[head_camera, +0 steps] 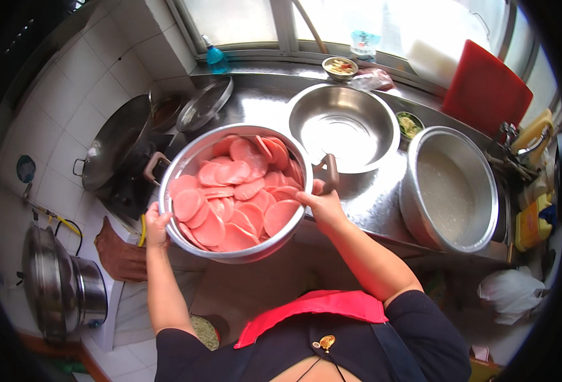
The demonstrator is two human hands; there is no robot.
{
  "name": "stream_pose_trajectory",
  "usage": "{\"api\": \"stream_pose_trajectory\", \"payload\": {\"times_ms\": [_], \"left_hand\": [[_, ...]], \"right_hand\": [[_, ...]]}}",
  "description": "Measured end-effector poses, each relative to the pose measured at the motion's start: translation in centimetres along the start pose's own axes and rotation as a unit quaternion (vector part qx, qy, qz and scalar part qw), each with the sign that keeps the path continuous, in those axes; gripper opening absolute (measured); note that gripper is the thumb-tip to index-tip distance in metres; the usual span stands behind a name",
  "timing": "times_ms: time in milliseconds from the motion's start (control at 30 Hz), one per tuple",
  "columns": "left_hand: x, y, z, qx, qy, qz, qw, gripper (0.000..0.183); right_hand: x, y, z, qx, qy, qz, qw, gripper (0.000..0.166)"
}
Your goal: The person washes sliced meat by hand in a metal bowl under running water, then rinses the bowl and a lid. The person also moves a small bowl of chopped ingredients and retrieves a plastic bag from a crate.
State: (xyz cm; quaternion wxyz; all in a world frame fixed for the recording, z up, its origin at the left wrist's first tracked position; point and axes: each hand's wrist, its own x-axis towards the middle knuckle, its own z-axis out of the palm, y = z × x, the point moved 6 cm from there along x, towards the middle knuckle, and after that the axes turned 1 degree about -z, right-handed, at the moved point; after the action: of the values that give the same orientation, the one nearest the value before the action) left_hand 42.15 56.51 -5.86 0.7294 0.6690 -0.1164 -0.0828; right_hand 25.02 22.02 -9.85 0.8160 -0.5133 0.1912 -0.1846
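Between my two hands is a large metal pot (243, 258) with brown side handles, full of round pink slices (233, 191) that look like sliced sausage. My left hand (158, 224) grips its rim at the lower left, below the left handle. On the other side my right hand (323, 200) holds the rim close to the right handle, thumb over the edge. The pot is held up in front of the counter. Just behind it, a wide stainless steel basin (343, 119) with nothing in it stands on the steel counter (371, 205).
A deep aluminium pot (445, 191) of cloudy liquid stands at the right. Along the back are a small bowl of chopped food (339, 67), a bowl of greens (408, 125) and a red cutting board (488, 88). A wok (118, 143) and a pot lid (205, 105) are left.
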Motion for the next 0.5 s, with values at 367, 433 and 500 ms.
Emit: {"api": "stream_pose_trajectory", "payload": {"times_ms": [367,433,500], "left_hand": [[0.9,3.1,1.3,-0.004,-0.04,0.013,0.999,0.034],[2.2,6.1,3.8,0.007,-0.055,0.034,0.998,0.036],[4.1,7.5,6.8,0.0,-0.081,0.03,0.996,0.037]], "right_hand": [[-1.2,-5.6,1.0,-0.06,0.002,-0.029,0.998,0.011],[-1.3,-8.6,1.1,-0.012,0.014,-0.07,0.997,0.012],[-0.9,-10.1,-0.2,-0.01,0.034,-0.081,0.996,0.017]]}}
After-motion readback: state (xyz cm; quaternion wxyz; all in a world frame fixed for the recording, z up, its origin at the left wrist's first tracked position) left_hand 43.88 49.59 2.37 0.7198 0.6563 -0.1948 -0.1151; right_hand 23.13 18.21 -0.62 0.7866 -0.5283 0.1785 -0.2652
